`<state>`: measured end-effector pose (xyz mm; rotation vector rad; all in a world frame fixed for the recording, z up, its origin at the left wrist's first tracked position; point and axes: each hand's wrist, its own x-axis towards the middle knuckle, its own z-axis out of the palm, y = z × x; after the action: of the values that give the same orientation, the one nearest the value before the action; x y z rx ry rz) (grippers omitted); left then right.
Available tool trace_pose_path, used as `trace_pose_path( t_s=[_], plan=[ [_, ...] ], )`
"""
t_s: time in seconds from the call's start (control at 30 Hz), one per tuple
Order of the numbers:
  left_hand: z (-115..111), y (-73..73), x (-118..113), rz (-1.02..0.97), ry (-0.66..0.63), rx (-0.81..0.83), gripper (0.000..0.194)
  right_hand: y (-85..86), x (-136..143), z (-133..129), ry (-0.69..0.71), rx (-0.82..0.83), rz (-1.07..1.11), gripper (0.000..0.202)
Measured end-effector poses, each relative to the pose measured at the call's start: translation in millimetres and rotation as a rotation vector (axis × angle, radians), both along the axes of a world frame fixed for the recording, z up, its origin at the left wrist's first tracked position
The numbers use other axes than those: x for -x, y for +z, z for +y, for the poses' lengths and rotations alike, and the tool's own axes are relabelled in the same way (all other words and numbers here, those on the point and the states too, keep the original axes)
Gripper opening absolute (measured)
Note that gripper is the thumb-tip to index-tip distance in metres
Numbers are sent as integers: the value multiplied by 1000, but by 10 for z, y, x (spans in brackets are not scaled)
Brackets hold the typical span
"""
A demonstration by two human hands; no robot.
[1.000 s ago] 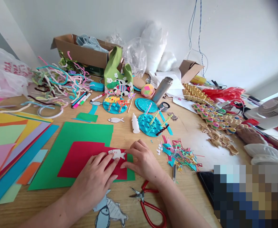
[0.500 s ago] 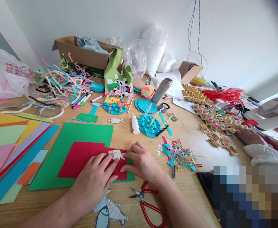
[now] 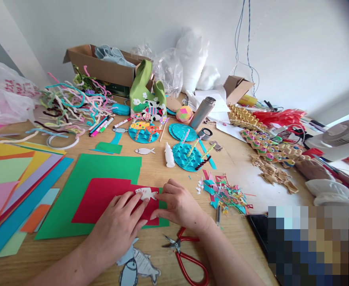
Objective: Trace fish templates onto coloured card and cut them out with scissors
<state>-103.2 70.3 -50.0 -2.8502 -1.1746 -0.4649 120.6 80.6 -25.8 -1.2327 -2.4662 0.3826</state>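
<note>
A small white paper fish (image 3: 146, 193) with faint pink marks lies on red paper (image 3: 103, 198), which rests on a larger green sheet (image 3: 70, 190). My left hand (image 3: 123, 218) is spread flat over the red paper, fingertips pressing the fish's lower edge near its head. At the tail, my right hand (image 3: 176, 202) touches with a fingertip; its other fingers are bent and the thumb stands apart on the red paper. Red-handled scissors (image 3: 178, 246) lie with blades parted below my right hand. Grey-blue paper fish (image 3: 129, 272) lie below my left hand, partly covered by it.
A glue bottle (image 3: 169, 155) stands behind my hands, beside a blue decorated disc (image 3: 187, 157). Paper scraps (image 3: 228, 194) and a phone (image 3: 256, 226) lie to the right. Coloured paper sheets (image 3: 16, 190) are stacked at left. Another person's hand (image 3: 314, 172) shows at far right.
Both hands stay in place on the paper fish and red paper. The view has shifted very slightly; nothing else has visibly moved.
</note>
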Motion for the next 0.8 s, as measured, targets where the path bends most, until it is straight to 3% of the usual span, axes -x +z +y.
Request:
trace_pose_path(
  t_s=[0.8],
  plan=[
    [-6, 11, 0, 15, -4, -5, 41, 25, 5, -11, 8, 19, -55, 45]
  ],
)
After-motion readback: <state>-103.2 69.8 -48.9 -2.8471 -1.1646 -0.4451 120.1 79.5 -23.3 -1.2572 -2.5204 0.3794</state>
